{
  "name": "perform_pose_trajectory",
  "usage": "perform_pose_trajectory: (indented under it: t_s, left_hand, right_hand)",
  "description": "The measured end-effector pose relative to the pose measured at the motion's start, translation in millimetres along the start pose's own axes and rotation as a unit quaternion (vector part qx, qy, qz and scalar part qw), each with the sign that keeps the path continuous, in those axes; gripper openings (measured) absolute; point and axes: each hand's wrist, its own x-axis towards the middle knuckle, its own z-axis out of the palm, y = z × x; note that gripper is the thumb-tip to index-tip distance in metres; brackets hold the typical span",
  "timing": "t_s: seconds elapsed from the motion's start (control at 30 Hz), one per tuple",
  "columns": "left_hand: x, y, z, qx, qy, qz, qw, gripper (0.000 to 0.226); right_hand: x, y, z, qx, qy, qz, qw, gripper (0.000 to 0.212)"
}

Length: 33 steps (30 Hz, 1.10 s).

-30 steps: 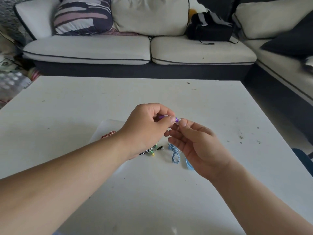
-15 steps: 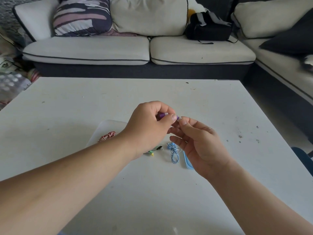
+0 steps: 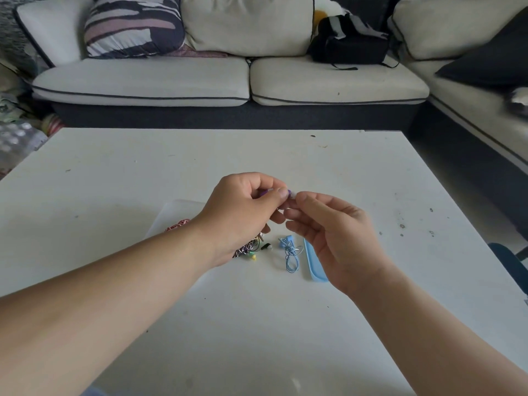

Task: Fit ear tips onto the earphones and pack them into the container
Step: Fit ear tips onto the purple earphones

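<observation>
While a tangle of earphones (image 3: 245, 250) lies loose near the counter's (image 3: 114, 181) middle, the left hand (image 3: 243, 212) pinches a purple earbud (image 3: 264, 192) and the right hand (image 3: 334, 232) pinches a pale ear tip (image 3: 292, 195) against it. Coiled blue earphones (image 3: 291, 254) and a blue container (image 3: 314, 267) lie beneath. Fitting seems early, and nothing is visibly packed.

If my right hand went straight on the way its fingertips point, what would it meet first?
The purple earphone pinched in your left hand. The right hand points left at it and looks almost touching, though depth is hard to judge.
</observation>
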Motion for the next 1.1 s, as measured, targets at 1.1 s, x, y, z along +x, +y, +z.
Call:
perform_pose_trajectory:
  t_s: [1.1]
  left_hand:
    - [-1.5, 4.1, 6.9, -0.004, 0.001, 0.018, 1.000, 0.010]
  right_hand:
    - [5.0, 0.9, -3.1, 0.056, -0.112, 0.053, 0.991, 0.027]
